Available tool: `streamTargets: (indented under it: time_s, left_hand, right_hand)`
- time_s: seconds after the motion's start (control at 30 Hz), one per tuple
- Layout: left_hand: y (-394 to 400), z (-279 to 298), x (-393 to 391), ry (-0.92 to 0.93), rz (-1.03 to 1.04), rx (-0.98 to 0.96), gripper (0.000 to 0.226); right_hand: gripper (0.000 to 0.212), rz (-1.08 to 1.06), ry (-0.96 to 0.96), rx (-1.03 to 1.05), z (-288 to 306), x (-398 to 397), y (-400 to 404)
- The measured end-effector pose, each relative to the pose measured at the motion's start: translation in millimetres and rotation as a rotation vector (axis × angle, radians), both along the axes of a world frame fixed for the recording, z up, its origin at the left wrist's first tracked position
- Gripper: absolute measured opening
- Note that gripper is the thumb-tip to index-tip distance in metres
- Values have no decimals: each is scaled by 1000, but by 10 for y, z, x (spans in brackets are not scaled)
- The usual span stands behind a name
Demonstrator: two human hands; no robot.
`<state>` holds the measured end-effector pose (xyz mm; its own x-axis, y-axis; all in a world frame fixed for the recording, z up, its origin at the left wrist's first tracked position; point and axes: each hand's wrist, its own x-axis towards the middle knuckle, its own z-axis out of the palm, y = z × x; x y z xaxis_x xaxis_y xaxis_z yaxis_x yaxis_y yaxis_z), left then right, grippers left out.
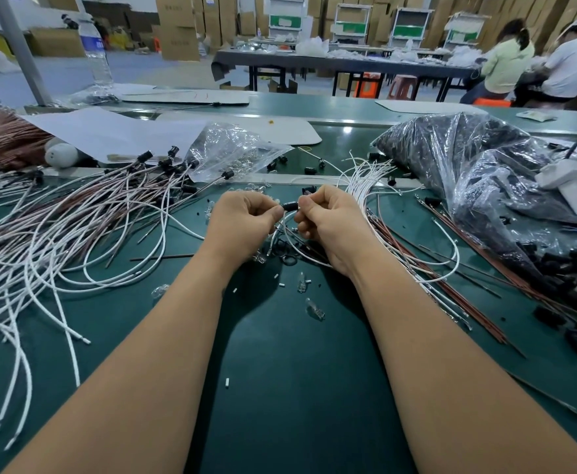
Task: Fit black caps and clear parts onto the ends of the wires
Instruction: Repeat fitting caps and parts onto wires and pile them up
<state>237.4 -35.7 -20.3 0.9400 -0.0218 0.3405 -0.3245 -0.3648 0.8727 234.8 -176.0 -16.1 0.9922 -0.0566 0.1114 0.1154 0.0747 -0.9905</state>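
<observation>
Black plastic sits between our two hands — one black cap pinched at the middle of the green bench. Our left hand has its fingers curled and clamped on the cap's left end, and our right hand has thumb and fingers closed on its right end, where a white wire loops down beneath the knuckles. Whether a clear part is already seated inside the cap we cannot tell; the fingers hide it.

As for progress, we judge the job well begun but far from finished. To the left lies a pile of finished wires with black caps on their ends, while a bundle of bare wires waits just beyond the right hand. Loose clear parts lie scattered near our forearms, and a bulging bag of caps sits to the right — plenty still to fit.
</observation>
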Motion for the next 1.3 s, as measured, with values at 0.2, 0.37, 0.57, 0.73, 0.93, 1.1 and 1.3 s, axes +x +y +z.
streamTargets:
  time_s: [0.2, 0.37, 0.57, 0.73, 0.93, 1.1, 1.3]
  left_hand:
    - [-10, -6, -1, 5, -8, -24, 10]
    - [-20, -5, 11, -17, -8, -45, 12]
    - [-16, 48, -1, -237, 62, 122, 14]
    - [-82, 140, -20, -239, 107, 684, 50]
    - [-55, 365, -152, -160, 210, 877, 27]
    - [332, 665, -319, 319, -48, 884, 24]
    - [958, 876, -215, 114, 400, 886, 26]
  right_hand:
    - [21, 18, 22, -53, 7, 10, 8]
    - [20, -7, 6, -20, 20, 19, 36]
    - [11, -41, -43, -42, 45, 35, 83]
    - [11, -233, -64, 6, 66, 63, 19]
    - [6, -624, -129, 301, 129, 14, -82]
    - [4, -609, -113, 271, 134, -13, -53]
    - [10, -348, -202, -158, 116, -62, 78]
